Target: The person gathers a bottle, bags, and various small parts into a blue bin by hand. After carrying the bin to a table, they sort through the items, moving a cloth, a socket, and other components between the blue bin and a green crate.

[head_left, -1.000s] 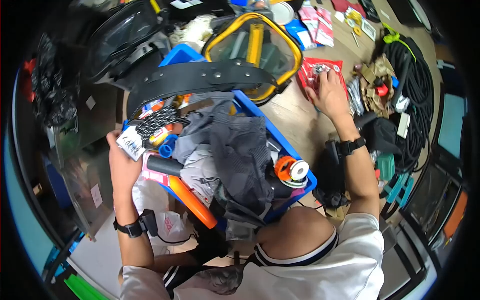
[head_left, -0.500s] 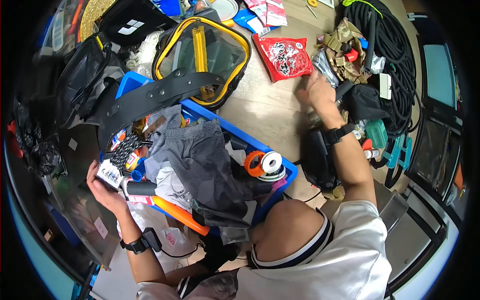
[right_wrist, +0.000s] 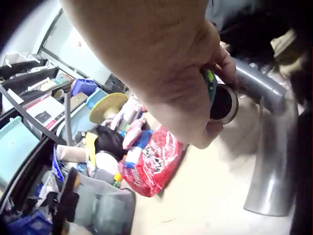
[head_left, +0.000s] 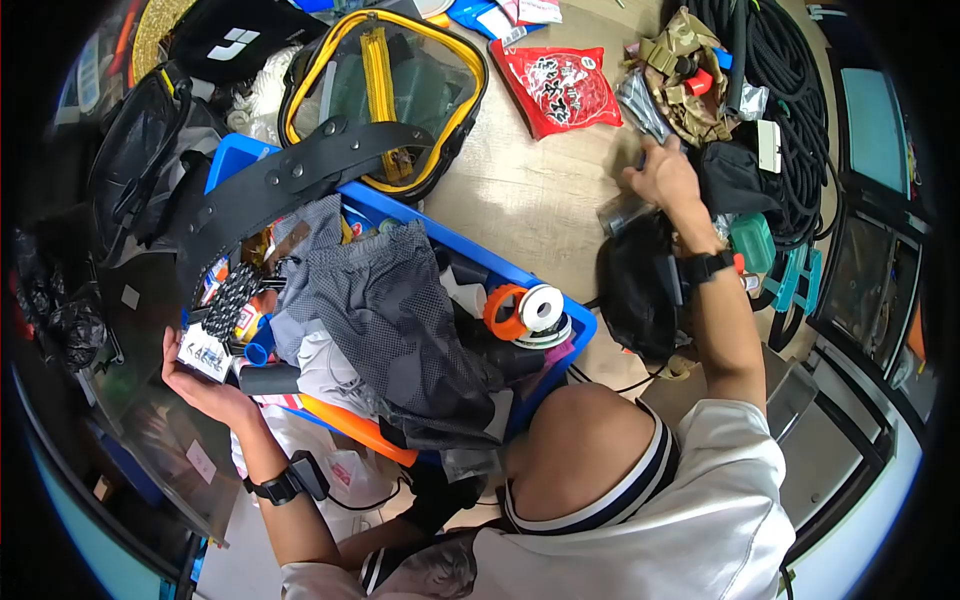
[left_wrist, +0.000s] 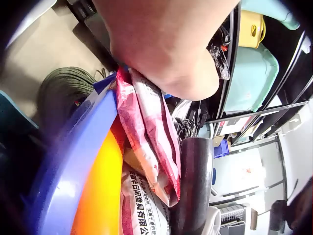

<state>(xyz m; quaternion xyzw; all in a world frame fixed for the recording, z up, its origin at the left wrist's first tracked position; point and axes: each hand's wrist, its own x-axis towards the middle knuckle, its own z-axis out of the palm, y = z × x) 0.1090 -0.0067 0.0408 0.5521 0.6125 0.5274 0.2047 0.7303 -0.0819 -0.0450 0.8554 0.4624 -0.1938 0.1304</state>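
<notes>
In the head view my right hand (head_left: pixel 665 180) is at the right of the table, below a silvery pouch (head_left: pixel 643 108). The right wrist view shows its thumb and fingers pinching a short cylinder (right_wrist: pixel 234 108) with a dark round end and a green-yellow side. Beside it lie a grey pipe (right_wrist: pixel 261 84) and a clear curved tube (right_wrist: pixel 269 181). My left hand (head_left: pixel 210 392), fingers extended, rests at the left end of a blue bin (head_left: pixel 480 262), against a white box (head_left: pixel 205 352) with black lettering. Dark mesh shorts (head_left: pixel 385 310) cover much of the bin's contents.
A black strap (head_left: pixel 290 175) lies across the bin's far corner. Behind it stands a yellow-edged clear bag (head_left: pixel 440 105). A red packet (head_left: pixel 560 90) lies mid-table. Camouflage cloth (head_left: pixel 675 60), coiled black hose (head_left: pixel 790 110) and a black pouch (head_left: pixel 640 290) crowd the right.
My right hand has left the red packet, moved toward the silvery pouch and taken hold of the short cylinder. My left hand stays beside the white box, its fingers straighter. The head view has shifted.
</notes>
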